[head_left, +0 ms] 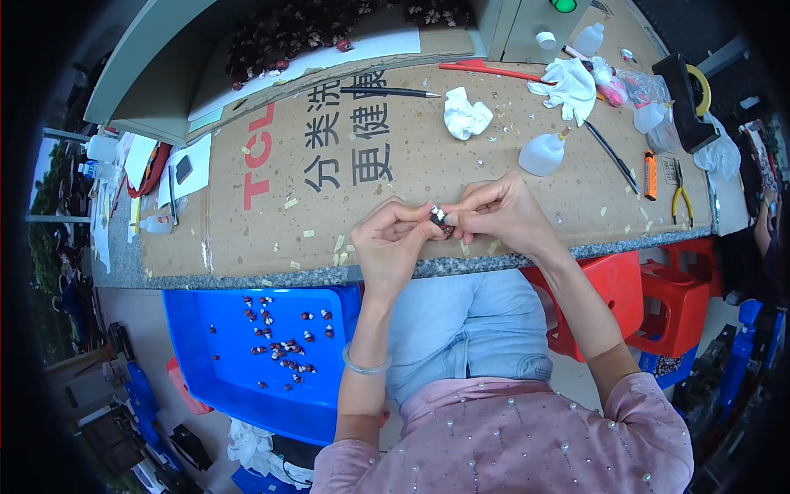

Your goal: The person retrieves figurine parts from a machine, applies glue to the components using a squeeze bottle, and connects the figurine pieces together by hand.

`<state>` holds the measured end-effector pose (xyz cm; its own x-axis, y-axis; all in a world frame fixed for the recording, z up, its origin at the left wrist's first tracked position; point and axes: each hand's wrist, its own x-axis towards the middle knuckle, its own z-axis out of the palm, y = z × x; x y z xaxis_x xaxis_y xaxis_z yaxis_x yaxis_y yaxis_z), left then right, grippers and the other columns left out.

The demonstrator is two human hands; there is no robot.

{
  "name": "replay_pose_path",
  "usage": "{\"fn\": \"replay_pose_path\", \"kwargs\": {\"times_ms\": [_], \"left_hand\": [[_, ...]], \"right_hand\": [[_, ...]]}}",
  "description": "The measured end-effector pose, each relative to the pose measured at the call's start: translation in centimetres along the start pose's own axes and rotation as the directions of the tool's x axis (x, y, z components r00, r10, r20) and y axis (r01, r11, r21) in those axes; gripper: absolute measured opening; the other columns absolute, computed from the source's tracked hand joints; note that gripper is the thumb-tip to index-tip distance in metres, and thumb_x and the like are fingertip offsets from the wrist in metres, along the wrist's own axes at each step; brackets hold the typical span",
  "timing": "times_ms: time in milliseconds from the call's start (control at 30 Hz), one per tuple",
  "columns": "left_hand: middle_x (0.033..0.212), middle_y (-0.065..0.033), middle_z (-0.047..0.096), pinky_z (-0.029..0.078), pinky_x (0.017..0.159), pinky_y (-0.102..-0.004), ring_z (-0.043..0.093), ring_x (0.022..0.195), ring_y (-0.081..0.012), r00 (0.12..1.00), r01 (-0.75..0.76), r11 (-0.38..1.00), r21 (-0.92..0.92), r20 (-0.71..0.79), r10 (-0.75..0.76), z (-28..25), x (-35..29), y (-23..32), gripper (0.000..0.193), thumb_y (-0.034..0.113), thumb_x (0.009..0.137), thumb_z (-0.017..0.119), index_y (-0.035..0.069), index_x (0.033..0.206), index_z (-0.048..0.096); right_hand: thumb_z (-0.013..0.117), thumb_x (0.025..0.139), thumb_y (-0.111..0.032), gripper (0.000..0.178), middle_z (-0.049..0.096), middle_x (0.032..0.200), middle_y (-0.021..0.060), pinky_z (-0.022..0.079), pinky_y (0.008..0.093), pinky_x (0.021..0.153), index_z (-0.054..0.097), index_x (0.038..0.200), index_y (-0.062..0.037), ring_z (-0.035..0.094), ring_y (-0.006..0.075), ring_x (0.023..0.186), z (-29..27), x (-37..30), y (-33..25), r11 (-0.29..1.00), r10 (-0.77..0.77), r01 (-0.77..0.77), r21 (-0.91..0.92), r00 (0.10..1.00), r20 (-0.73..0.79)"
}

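Both my hands meet above the front edge of a cardboard-covered bench [271, 239]. A small dark figure-like piece with white parts [437, 216] is pinched between the fingertips of my left hand [391, 239]. My right hand [504, 216] has its thumb and forefinger pressed together against the same piece; whether something tiny is in that pinch cannot be made out. Below and to the left, a blue tray [206, 362] holds several small dark red and white pieces [284, 350] of a like look. Many similar dark pieces [284, 41] lie heaped in the shelf opening beyond the cardboard.
On the bench stand a white squeeze bottle [541, 155], crumpled tissue [467, 114], a white glove [569, 86], a black pen [395, 92], an orange cutter [650, 175], yellow-handled pliers [681, 198] and a tape dispenser [687, 99]. Red stools [671, 305] are at the right. Yellow scraps [339, 244] litter the cardboard.
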<state>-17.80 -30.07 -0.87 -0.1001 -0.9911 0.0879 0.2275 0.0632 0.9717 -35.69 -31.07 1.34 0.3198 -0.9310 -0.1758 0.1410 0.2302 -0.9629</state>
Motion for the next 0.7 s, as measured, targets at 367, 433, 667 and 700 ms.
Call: {"fn": "replay_pose_path", "kwargs": {"times_ms": [367,433,667,700], "left_hand": [[0.080,-0.0079,0.060,0.057,0.066,-0.0238,0.066,0.072,-0.0159,0.999,0.035,0.999,0.017,-0.012,-0.035,0.01,0.05,-0.01,0.016,-0.017,0.074,0.063,-0.010,0.088,0.063],[0.080,-0.0104,0.062,0.057,0.066,-0.0246,0.067,0.071,-0.0169,0.999,0.039,0.999,-0.005,-0.015,-0.039,0.08,0.07,0.01,0.015,-0.016,0.075,0.062,-0.010,0.089,0.062],[0.077,-0.0161,0.066,0.058,0.063,-0.0259,0.067,0.068,-0.0179,0.995,0.100,0.995,0.006,-0.031,-0.099,0.44,0.23,0.76,0.015,-0.015,0.077,0.060,-0.009,0.091,0.060],[0.077,-0.0161,0.066,0.058,0.063,-0.0260,0.067,0.068,-0.0178,0.994,0.101,0.995,0.016,-0.035,-0.100,0.43,0.25,0.71,0.015,-0.015,0.078,0.060,-0.009,0.091,0.060]], "right_hand": [[0.064,0.078,0.003,0.009,0.065,0.069,0.0085,0.049,0.0209,0.052,0.070,0.085,0.0055,0.060,0.0093,0.057,0.06,0.24,-0.37,0.999,0.035,-0.035,0.013,0.999,0.001],[0.065,0.079,0.001,0.009,0.065,0.067,0.0097,0.049,0.0209,0.052,0.070,0.084,0.0060,0.061,0.0094,0.057,0.10,0.36,-0.38,0.998,0.068,-0.068,0.012,0.997,-0.024],[0.067,0.079,-0.004,0.012,0.065,0.065,0.0119,0.050,0.0208,0.051,0.069,0.080,0.0073,0.061,0.0110,0.056,0.17,0.80,-0.79,0.991,0.126,-0.124,0.051,0.991,-0.039],[0.067,0.079,-0.004,0.012,0.065,0.065,0.0123,0.050,0.0208,0.051,0.069,0.080,0.0074,0.062,0.0114,0.056,0.13,0.88,-0.84,0.990,0.134,-0.132,0.049,0.990,-0.037]]}}
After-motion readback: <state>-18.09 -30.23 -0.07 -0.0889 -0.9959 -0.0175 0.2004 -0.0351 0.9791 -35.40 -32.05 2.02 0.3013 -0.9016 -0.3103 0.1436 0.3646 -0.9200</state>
